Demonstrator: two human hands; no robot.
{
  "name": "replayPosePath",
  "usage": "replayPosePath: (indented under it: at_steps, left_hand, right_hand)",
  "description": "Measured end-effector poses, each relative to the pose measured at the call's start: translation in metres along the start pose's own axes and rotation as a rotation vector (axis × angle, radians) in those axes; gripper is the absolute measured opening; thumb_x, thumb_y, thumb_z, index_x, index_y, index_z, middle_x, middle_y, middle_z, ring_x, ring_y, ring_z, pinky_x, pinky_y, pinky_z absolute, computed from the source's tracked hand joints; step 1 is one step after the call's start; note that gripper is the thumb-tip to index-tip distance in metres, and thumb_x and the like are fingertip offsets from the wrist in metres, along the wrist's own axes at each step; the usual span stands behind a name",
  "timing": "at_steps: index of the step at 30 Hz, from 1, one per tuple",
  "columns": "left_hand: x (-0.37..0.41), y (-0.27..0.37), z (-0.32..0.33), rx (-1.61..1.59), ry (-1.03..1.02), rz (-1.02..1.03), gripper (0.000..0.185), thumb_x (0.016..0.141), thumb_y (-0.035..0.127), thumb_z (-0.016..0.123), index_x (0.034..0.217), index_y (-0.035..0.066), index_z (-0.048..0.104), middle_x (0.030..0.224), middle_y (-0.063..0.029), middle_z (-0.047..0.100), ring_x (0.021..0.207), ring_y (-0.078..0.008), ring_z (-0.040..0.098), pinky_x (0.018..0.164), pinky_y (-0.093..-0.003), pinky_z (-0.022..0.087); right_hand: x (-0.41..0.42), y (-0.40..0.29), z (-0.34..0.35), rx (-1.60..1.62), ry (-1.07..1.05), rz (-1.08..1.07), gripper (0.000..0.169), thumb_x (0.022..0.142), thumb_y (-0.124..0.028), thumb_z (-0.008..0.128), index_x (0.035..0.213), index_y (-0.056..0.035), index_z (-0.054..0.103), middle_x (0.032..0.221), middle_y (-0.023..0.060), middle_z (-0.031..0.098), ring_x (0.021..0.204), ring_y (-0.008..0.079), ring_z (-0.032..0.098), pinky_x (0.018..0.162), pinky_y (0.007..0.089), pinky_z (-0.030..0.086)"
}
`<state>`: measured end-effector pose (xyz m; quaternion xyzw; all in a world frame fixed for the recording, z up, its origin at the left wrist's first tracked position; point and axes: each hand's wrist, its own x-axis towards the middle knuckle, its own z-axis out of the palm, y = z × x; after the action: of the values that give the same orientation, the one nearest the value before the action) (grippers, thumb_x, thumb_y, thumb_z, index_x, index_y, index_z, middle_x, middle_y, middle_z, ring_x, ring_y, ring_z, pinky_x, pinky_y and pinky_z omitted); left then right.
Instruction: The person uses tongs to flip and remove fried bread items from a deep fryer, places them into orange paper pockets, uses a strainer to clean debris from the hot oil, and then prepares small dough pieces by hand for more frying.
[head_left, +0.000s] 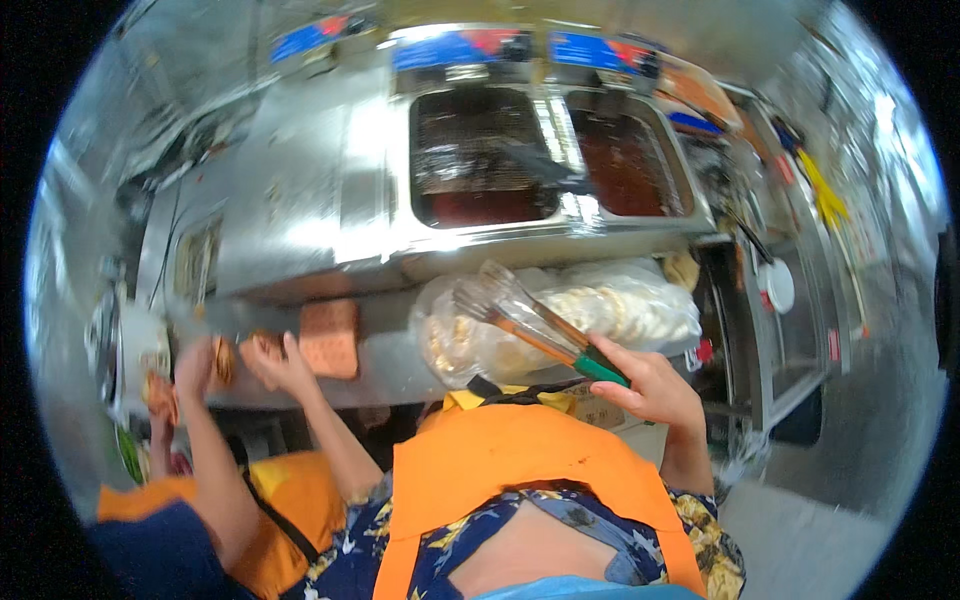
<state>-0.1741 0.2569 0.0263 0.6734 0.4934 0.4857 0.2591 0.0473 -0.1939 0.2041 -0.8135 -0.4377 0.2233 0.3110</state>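
My right hand (645, 382) holds metal tongs (529, 315) by their green grip; the tongs lie across a clear plastic bag (637, 300) of pale, round food pieces. Towards the left, my left hand (281, 364) closes around a small brown food piece (255, 346), blurred and partly hidden by the fingers. A reddish rectangular block (328, 337) stands just right of that hand. Another brown food piece (223, 360) is at its left, beside a co-worker's hand (195, 364).
Two vats of dark reddish liquid are set in the steel counter (300, 187); a mesh basket (480, 150) sits in the left vat. A co-worker in an orange apron (296, 487) stands close at my left. A white round container (778, 286) and yellow tool (825, 195) are at right.
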Motion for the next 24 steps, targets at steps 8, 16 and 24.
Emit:
replayPosePath:
  at_steps: [8, 16, 24]
  left_hand:
    - [-0.069, 0.233, 0.060, -1.002, -1.101, -0.369, 0.043, 0.097, 0.029, 0.042, 0.127, -0.002, 0.042, 0.117, -0.0145, 0.052, 0.103, -0.0206, 0.056, 0.085, -0.0311, 0.050]
    - [-0.072, 0.349, 0.133, -1.503, -1.607, -0.953, 0.059, 0.093, 0.039, 0.044, 0.120, -0.013, 0.039, 0.118, -0.0242, 0.050, 0.102, -0.0324, 0.055, 0.089, -0.0389, 0.048]
    - [-0.070, 0.346, 0.142, -1.688, -1.365, -1.248, 0.051, 0.086, 0.002, 0.048, 0.122, -0.022, 0.021, 0.089, -0.0115, 0.048, 0.079, -0.0182, 0.052, 0.070, -0.0287, 0.048]
  right_hand:
    - [-0.061, 0.042, 0.001, 0.310, 0.206, 0.178, 0.062, 0.081, -0.025, 0.065, 0.135, -0.0082, 0.038, 0.095, 0.0191, 0.063, 0.081, 0.0298, 0.064, 0.071, 0.0336, 0.047]
    - [-0.125, 0.090, -0.006, 0.621, 0.452, 0.459, 0.067, 0.080, -0.020, 0.067, 0.137, -0.0074, 0.035, 0.106, 0.0090, 0.060, 0.077, 0.0164, 0.060, 0.068, 0.0266, 0.047]
    - [-0.119, 0.201, -0.063, 0.960, 0.921, 0.284, 0.038, 0.078, -0.016, 0.065, 0.110, -0.0029, 0.048, 0.088, 0.0088, 0.060, 0.049, 0.0069, 0.048, 0.044, 0.0198, 0.039]
